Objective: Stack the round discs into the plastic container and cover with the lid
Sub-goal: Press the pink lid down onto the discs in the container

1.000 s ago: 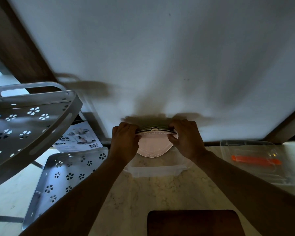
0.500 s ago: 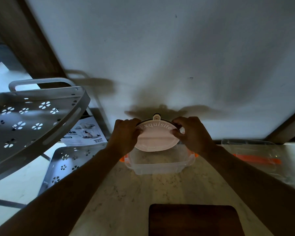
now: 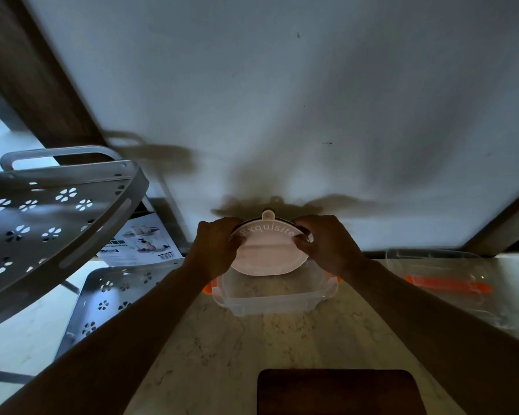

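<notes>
Looks like a home kitchen. Marble-look tabletop (image 3: 282, 348) butts against a plain white wall (image 3: 282, 100), dark wood trim on both sides. Left of the fingers (image 3: 237, 239): grey metal storage rack (image 3: 57, 211) with flower-shaped cutouts, a second loose tier (image 3: 108, 295) lying below it, and its printed product leaflet (image 3: 141, 244) with barcode. Under the fingers: clear plastic food container (image 3: 270, 304) with orange clips. Right of the fingers: matching clear lid (image 3: 450, 283) flat on the tabletop. Dark wooden board (image 3: 339, 390) on the near side. Dim domestic lighting.
</notes>
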Action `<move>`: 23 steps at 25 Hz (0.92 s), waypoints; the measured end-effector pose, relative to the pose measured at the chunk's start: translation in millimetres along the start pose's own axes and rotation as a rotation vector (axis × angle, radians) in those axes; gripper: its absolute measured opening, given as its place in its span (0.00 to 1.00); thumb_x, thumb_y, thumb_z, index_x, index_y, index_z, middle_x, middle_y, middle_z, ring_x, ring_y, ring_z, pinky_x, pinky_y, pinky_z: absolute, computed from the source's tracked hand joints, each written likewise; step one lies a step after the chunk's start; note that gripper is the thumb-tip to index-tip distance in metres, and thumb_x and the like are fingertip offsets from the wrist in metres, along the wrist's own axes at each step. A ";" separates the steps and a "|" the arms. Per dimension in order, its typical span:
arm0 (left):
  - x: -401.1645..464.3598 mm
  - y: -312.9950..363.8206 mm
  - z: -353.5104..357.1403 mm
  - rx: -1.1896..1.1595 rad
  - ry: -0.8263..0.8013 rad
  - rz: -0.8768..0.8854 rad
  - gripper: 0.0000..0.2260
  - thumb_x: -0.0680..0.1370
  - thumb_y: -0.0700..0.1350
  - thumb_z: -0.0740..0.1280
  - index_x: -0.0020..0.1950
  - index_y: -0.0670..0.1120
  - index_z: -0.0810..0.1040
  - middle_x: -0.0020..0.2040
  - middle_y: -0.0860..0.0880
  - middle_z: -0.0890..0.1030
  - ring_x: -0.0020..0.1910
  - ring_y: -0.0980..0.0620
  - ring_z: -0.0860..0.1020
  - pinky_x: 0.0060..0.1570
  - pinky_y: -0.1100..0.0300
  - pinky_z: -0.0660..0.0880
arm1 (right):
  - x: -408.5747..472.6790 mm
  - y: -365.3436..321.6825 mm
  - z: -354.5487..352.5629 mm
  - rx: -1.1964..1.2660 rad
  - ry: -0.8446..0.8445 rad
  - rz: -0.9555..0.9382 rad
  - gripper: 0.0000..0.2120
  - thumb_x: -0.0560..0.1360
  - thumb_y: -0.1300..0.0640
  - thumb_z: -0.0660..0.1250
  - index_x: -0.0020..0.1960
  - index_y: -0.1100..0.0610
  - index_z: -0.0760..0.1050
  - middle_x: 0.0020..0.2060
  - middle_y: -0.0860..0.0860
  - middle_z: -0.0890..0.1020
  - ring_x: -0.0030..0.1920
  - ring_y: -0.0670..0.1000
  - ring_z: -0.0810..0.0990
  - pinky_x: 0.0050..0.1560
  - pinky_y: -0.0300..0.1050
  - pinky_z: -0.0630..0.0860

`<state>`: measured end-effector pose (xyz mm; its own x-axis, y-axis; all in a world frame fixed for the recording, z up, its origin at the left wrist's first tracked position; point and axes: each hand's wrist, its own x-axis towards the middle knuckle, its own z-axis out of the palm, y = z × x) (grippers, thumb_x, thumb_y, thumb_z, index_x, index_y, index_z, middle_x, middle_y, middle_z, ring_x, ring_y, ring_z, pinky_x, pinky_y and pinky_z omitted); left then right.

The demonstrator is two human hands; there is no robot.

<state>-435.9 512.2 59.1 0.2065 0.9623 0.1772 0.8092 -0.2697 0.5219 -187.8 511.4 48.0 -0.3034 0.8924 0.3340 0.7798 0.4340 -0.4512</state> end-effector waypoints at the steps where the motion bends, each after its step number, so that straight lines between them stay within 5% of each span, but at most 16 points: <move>1: 0.3 -1.1 -0.5 -0.015 0.019 0.003 0.11 0.78 0.43 0.68 0.60 0.46 0.80 0.55 0.45 0.84 0.53 0.44 0.80 0.59 0.44 0.74 | 0.3 0.1 0.2 0.006 0.017 0.003 0.08 0.73 0.55 0.70 0.52 0.53 0.81 0.42 0.50 0.84 0.40 0.50 0.80 0.42 0.46 0.76; 11: 3.5 -1.9 -0.2 0.032 -0.068 -0.007 0.09 0.78 0.44 0.67 0.58 0.47 0.80 0.55 0.46 0.83 0.54 0.45 0.79 0.59 0.45 0.74 | -3.7 -2.2 4.0 -0.055 0.030 0.011 0.09 0.74 0.55 0.71 0.54 0.55 0.80 0.44 0.52 0.84 0.42 0.53 0.82 0.49 0.50 0.75; 16: 6.5 -1.1 -4.2 -0.037 0.033 -0.014 0.08 0.77 0.42 0.69 0.55 0.47 0.81 0.51 0.46 0.83 0.50 0.47 0.80 0.51 0.56 0.73 | -0.2 -7.3 3.4 -0.064 0.160 0.003 0.07 0.73 0.54 0.70 0.50 0.55 0.80 0.40 0.51 0.85 0.37 0.51 0.80 0.44 0.41 0.68; 23: 2.0 9.9 2.4 -0.002 0.021 -0.053 0.09 0.77 0.41 0.67 0.57 0.44 0.80 0.54 0.43 0.83 0.51 0.46 0.78 0.57 0.50 0.73 | -6.7 -6.8 8.2 -0.069 0.117 0.031 0.08 0.74 0.56 0.71 0.53 0.55 0.80 0.43 0.52 0.85 0.41 0.54 0.81 0.51 0.51 0.74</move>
<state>-426.2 511.6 62.7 0.1519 0.9742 0.1670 0.8176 -0.2188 0.5325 -195.6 503.5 42.0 -0.2162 0.8829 0.4168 0.8249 0.3936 -0.4058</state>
